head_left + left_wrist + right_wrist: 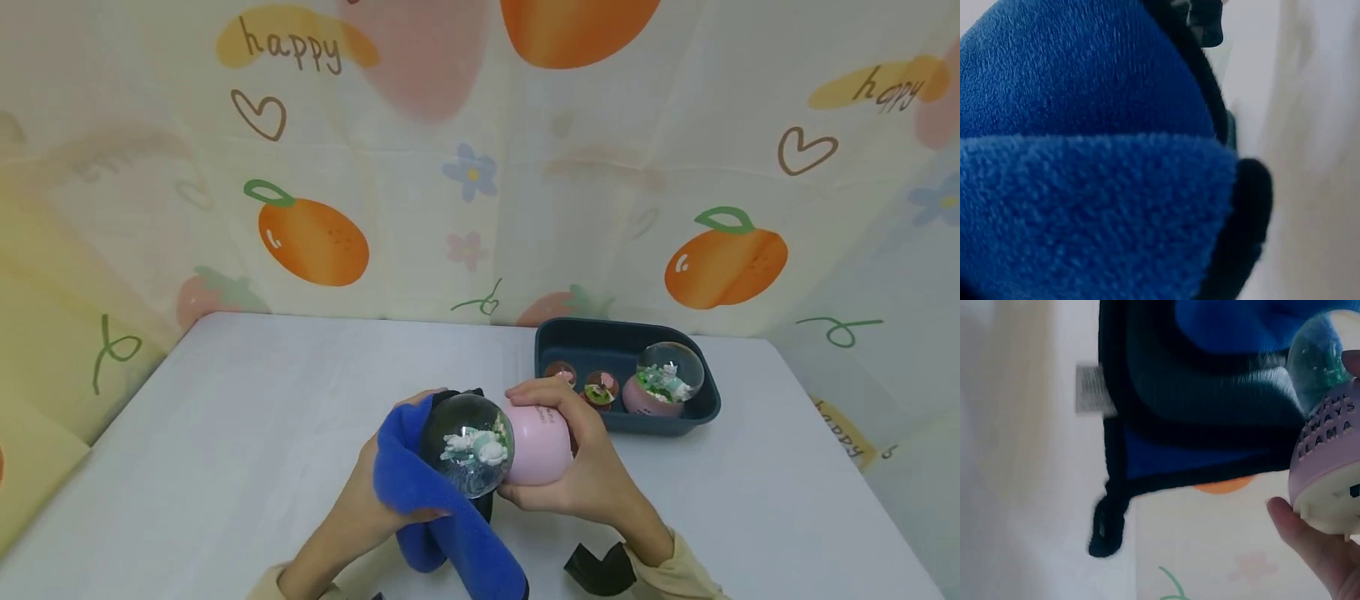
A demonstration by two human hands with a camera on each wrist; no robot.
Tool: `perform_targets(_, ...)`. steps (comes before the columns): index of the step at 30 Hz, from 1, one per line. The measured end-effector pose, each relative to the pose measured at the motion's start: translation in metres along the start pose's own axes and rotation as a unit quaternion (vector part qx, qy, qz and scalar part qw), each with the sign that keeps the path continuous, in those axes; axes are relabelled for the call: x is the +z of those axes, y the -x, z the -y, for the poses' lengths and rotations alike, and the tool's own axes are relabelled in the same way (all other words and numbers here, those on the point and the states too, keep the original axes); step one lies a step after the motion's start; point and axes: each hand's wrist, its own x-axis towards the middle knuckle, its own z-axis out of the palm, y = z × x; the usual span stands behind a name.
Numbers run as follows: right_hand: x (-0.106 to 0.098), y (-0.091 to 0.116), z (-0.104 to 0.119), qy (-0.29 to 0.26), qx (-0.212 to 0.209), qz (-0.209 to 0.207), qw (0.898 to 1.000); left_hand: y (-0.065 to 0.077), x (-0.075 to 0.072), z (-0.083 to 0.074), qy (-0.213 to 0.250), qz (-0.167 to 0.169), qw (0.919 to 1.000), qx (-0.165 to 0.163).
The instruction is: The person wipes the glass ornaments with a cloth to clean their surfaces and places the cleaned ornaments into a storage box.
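A snow globe (468,446) with a clear dome, small white figures inside and a pink base (538,446) is held tilted on its side above the table. My right hand (596,467) grips the pink base, fingers over the top and thumb below. Raised lettering on the base (1325,447) and its pale underside show in the right wrist view. My left hand (367,496) holds a blue cloth (408,458) with black edging against the dome's left side; the cloth partly hides its fingers. In the left wrist view the cloth (1097,206) covers most of the picture.
A dark blue tray (626,332) stands at the table's back right. Inside are another pink-based snow globe (663,379) and two smaller globes, one of them a small globe (600,389) with a brown base. A black piece (600,571) shows beside the right wrist.
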Motion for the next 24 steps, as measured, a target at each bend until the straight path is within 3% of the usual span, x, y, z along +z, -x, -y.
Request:
perform_targets(3, -0.001, 0.0, 0.001, 0.0, -0.003, -0.003, 1.0, 0.001, 0.001, -0.001, -0.026, -0.009, 0.9995, -0.013)
perform_targets(9, -0.001, -0.003, 0.001, 0.027, 0.018, -0.024, 0.999, 0.001, 0.011, -0.006, -0.086, -0.09, 0.9912, -0.046)
perform_targets(13, 0.001, -0.004, -0.001, 0.056, 0.037, -0.034, 0.997, 0.0, 0.016, -0.006, -0.092, -0.127, 0.9871, -0.032)
perform_targets(15, 0.002, -0.003, -0.002, 0.062, 0.04, -0.03, 0.997, 0.0, 0.017, -0.004, -0.081, -0.125, 0.9888, 0.0)
perform_targets(19, 0.004, -0.002, -0.002, 0.073, 0.031, -0.005, 0.997, 0.001, 0.017, 0.0, -0.058, -0.087, 0.9935, 0.044)
perform_targets(24, 0.005, -0.001, -0.003, 0.097, 0.006, 0.014, 0.995, 0.0, 0.017, 0.001, -0.064, -0.074, 0.9944, 0.04)
